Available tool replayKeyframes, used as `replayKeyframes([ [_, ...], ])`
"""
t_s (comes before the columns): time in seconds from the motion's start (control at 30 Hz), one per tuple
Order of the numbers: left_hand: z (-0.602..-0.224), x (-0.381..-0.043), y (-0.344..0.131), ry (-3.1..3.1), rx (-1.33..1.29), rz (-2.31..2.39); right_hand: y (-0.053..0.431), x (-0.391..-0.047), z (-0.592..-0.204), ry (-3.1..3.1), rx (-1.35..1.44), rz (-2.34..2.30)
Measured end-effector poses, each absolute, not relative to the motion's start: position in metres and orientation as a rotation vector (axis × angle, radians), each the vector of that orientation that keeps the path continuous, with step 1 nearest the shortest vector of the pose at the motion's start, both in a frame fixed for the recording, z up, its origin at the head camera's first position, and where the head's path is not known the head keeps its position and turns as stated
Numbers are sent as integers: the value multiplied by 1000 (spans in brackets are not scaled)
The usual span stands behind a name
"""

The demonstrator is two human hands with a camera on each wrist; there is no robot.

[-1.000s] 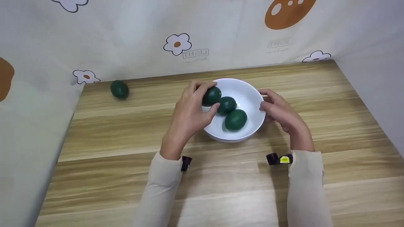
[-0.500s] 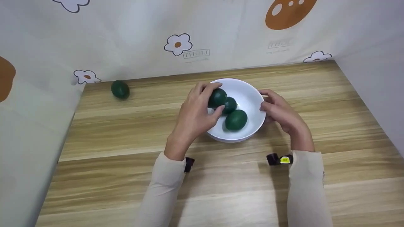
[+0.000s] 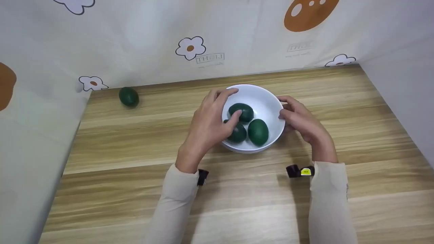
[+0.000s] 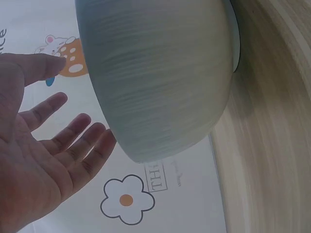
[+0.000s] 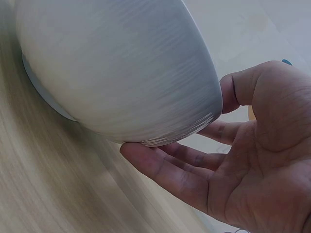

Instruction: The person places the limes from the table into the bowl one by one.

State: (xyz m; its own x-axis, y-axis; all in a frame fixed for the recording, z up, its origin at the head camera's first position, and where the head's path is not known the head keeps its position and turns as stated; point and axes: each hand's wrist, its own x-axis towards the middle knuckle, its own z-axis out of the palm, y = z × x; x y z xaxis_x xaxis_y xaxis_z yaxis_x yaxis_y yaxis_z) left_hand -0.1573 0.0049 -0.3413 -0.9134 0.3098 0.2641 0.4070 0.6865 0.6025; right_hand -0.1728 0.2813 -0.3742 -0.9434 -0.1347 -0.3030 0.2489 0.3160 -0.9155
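White bowl [image 3: 266,105], holding three green fruits [image 3: 258,132]: left hand [image 3: 210,125], relaxed, is overhanging it; right hand [image 3: 301,118] is gripping it.

This is a screened-off tabletop nook, though what building holds it cannot be told: a wood-grain table [image 3: 251,189] fills the lower frame, while a pale sheet [image 3: 237,20] printed with flowers [image 3: 190,48] and orange shapes [image 3: 307,21] walls it off across the top and left.

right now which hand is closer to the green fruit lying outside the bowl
Left. The left hand is over the left rim of the white bowl, to the right of the loose green fruit; the right hand holds the bowl's right side, farther away.
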Motion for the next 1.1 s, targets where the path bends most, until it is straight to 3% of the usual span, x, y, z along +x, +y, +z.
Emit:
replayKeyframes([
  [1.1,-340,-161,-3,-2789,-554,-1015,281,-173,-375,2245,112,-1688],
])
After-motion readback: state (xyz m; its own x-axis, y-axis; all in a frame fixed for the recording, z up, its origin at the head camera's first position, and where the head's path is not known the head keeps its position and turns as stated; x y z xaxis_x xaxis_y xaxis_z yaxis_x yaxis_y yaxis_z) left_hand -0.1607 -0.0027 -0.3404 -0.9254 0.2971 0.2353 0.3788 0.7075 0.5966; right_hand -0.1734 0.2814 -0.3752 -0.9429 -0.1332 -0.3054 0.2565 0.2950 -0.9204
